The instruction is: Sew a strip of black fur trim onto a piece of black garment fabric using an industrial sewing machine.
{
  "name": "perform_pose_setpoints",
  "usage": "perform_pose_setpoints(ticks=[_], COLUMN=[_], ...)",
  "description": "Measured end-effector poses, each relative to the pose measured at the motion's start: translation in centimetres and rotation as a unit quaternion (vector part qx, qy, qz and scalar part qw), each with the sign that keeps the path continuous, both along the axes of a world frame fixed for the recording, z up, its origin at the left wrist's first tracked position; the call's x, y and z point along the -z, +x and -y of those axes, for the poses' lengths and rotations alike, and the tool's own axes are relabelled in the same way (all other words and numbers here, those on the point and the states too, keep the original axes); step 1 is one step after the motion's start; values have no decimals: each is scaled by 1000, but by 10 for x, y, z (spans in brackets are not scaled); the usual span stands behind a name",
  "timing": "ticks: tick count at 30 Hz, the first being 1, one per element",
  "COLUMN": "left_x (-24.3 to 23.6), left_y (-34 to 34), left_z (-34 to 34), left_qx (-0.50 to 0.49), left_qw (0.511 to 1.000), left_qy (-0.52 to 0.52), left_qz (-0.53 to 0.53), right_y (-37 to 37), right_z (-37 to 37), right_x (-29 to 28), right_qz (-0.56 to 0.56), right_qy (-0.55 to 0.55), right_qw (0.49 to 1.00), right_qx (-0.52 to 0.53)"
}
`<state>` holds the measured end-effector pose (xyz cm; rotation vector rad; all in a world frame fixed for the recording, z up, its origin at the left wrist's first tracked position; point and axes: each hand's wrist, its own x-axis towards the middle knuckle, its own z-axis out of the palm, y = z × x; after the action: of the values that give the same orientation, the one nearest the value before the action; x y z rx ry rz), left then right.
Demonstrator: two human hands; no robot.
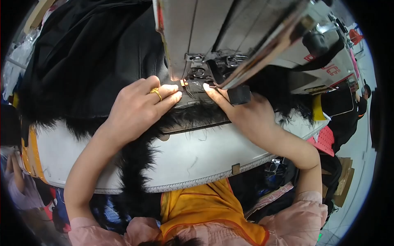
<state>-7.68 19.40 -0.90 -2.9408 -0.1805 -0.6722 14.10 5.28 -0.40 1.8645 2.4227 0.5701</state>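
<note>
A sewing machine [193, 33] rises in front of me, its lit needle area just above black fabric [135, 45] with a black fur trim [193, 112]. My left hand [141, 102], with a gold ring, lies on the fabric left of the needle area; its fingers reach toward the light, stretched out. From the right, my right hand [250, 117] extends one digit onto the work beside the needle area. Its other fingers are hidden behind a dark block and the machine. Both hands rest on the material without visibly gripping it. The exact needle point cannot be made out.
The white table [197, 153] has a measuring tape [213, 177] along its curved front edge. A strip of black fur [137, 168] hangs over that edge at left. A yellow-orange apron [201, 207] covers my lap. A pink perforated piece [322, 141] sits at right. Another person [20, 180] is at far left.
</note>
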Motion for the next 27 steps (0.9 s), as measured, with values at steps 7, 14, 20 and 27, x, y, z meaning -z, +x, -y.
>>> perform_pose_setpoints(ticks=[7,14,20,27], left_x=[11,11,8,7], left_y=[5,5,9,0], left_z=[-11,-10,8,1], left_qx=[15,5,-60,-45], left_qw=[1000,999,996,998], left_qy=[0,-8,53,23], left_qz=[26,35,28,-29], right_y=[2,-2,-7,-11], right_z=[-4,-4,-1,-4], right_x=[2,11,13,17], right_qz=[55,28,76,87], right_qy=[-12,1,9,42], right_qw=[998,999,997,995], right_qx=[31,35,33,33])
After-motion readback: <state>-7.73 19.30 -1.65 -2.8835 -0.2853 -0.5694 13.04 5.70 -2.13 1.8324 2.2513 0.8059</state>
